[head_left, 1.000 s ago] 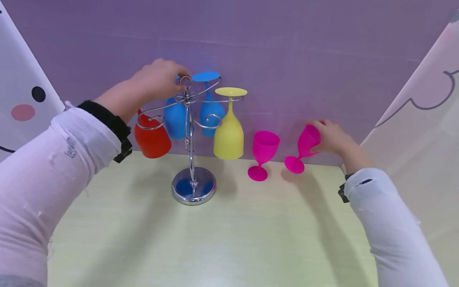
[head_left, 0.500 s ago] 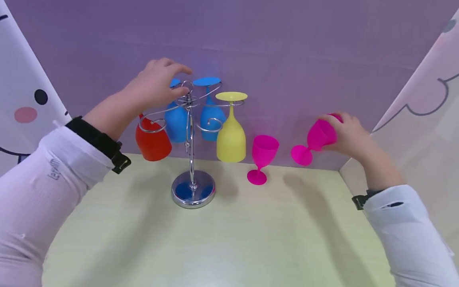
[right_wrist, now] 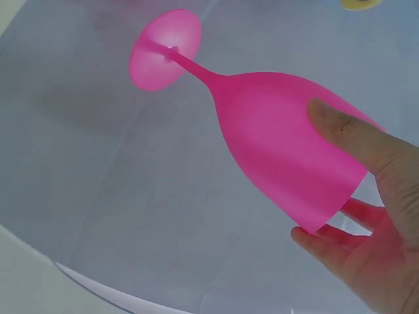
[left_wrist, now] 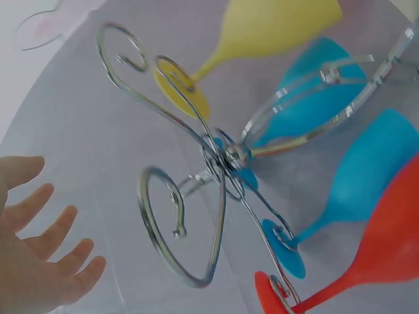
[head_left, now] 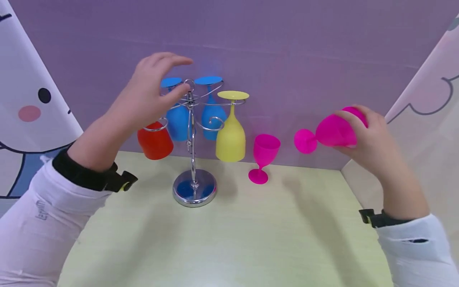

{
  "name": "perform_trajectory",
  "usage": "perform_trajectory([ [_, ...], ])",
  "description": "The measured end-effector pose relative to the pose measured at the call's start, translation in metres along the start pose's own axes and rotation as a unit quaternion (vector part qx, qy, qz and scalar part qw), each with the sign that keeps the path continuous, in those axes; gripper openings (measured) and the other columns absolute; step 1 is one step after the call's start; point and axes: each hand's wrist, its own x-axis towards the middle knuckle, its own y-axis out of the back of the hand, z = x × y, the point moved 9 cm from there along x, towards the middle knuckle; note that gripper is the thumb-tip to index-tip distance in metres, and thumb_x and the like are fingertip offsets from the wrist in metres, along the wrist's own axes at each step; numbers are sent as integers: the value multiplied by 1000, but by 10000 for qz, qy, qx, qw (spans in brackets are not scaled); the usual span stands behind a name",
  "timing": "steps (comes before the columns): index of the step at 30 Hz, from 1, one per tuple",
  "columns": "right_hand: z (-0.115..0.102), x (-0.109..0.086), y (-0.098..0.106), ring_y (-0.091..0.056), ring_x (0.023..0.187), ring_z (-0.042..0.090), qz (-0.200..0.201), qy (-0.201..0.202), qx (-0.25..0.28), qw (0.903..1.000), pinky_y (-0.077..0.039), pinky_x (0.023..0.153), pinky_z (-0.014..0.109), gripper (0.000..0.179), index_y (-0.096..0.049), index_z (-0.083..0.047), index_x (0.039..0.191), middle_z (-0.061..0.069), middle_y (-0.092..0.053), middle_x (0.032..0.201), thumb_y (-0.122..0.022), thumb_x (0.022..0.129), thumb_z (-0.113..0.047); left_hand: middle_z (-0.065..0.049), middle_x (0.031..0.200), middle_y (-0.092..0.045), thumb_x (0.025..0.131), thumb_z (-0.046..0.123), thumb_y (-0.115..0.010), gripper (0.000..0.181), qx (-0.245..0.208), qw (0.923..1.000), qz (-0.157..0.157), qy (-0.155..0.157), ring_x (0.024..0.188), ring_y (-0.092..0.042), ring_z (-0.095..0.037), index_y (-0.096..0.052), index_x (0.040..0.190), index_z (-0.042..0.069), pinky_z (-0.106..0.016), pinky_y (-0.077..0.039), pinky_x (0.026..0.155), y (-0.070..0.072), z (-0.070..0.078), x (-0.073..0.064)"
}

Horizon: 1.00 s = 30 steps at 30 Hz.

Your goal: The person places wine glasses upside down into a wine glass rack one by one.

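Observation:
My right hand (head_left: 376, 147) grips a pink goblet (head_left: 333, 130) round its bowl near the rim, thumb on one side and fingers on the other. The goblet is off the table and lies almost sideways, its foot pointing left. My left hand (head_left: 148, 87) is raised beside the top ring of a chrome goblet rack (head_left: 195, 196), fingers spread and thumb apart; in the left wrist view that hand (left_wrist: 42, 255) holds nothing. Upside down on the rack hang a yellow goblet (head_left: 230, 141), a red goblet (head_left: 155, 144) and two blue goblets (head_left: 214, 113).
A second pink goblet (head_left: 266, 149) stands upright on the pale table (head_left: 251, 227), right of the rack. Behind runs a purple backdrop (head_left: 287, 71). White printed panels (head_left: 423, 139) border the sides. Bare wire hooks (left_wrist: 147, 222) of the rack show in the left wrist view.
My left hand has let go of the rack's top ring and opened. My right hand has lifted the pink goblet up and right, tipping it from near upright to almost sideways.

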Motion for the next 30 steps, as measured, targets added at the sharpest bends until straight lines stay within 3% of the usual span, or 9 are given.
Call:
perform_trajectory([
  [3, -10, -7, 12, -33, 123, 41, 596, 223, 165, 9978, -42, 75, 68, 78, -51, -14, 125, 26, -39, 133, -83, 55, -1, -5, 145, -31, 92, 28, -52, 51, -284, 9992, 272, -57, 134, -16, -18, -35, 140, 21, -57, -37, 97, 4, 3, -11],
  [13, -20, -39, 25, -30, 128, 23, 1701, -473, 859, 9805, -42, 85, 63, 82, -45, -14, 131, 16, -38, 138, -80, 59, -1, -2, 143, -34, 88, 22, -59, 54, -965, 9902, 841, -557, 130, -21, -9, -37, 138, 19, -51, -34, 102, 3, 23, -39],
  [16, -27, -48, 26, -31, 127, 19, 2094, -576, 1256, 9680, -45, 94, 41, 80, -44, -10, 131, 14, -39, 137, -77, 59, 3, -1, 142, -35, 86, 19, -61, 57, -1195, 9848, 1072, -667, 129, -23, -8, -37, 138, 19, -51, -36, 100, 2, 26, -51],
  [20, -37, -60, 27, -35, 123, 23, 2684, -614, 2101, 9381, -41, 90, 15, 76, -41, 0, 129, 13, -42, 134, -74, 60, 7, -3, 142, -35, 84, 16, -64, 60, -1423, 9773, 1415, -677, 129, -24, -10, -37, 138, 17, -53, -39, 97, -5, 25, -69],
  [22, -37, -66, 22, -37, 120, 26, 2902, -692, 2634, 9174, -44, 88, 17, 77, -38, 3, 129, 12, -42, 133, -72, 61, 9, -3, 143, -34, 82, 15, -66, 63, -1500, 9741, 1591, -578, 130, -23, -10, -36, 138, 16, -54, -41, 95, -12, 23, -79],
  [23, -34, -70, 19, -38, 119, 27, 3010, -735, 3062, 9001, -45, 87, 17, 77, -37, 3, 129, 12, -42, 133, -71, 60, 10, -4, 144, -33, 81, 15, -66, 64, -1539, 9724, 1677, -522, 130, -22, -11, -36, 138, 15, -54, -41, 94, -16, 21, -84],
  [26, -22, -82, 5, -36, 120, 30, 3274, -854, 4428, 8304, -47, 85, 20, 79, -36, 1, 130, 15, -40, 133, -68, 59, 19, -6, 146, -30, 78, 12, -69, 71, -1651, 9668, 1902, -433, 132, -20, -14, -33, 139, 13, -54, -42, 93, -30, 20, -99],
  [29, -14, -94, -7, -33, 122, 33, 3573, -850, 5591, 7433, -50, 82, 24, 81, -35, 0, 130, 21, -36, 133, -61, 58, 27, -7, 147, -27, 73, 9, -72, 79, -1874, 9585, 2099, -453, 133, -19, -18, -30, 140, 12, -55, -41, 94, -41, 21, -112],
  [30, -13, -97, -10, -33, 122, 33, 3632, -877, 5730, 7294, -51, 81, 25, 81, -35, -1, 130, 22, -35, 133, -60, 59, 28, -7, 147, -27, 72, 8, -73, 81, -1938, 9563, 2140, -465, 133, -19, -20, -29, 141, 12, -55, -41, 94, -43, 21, -115],
])
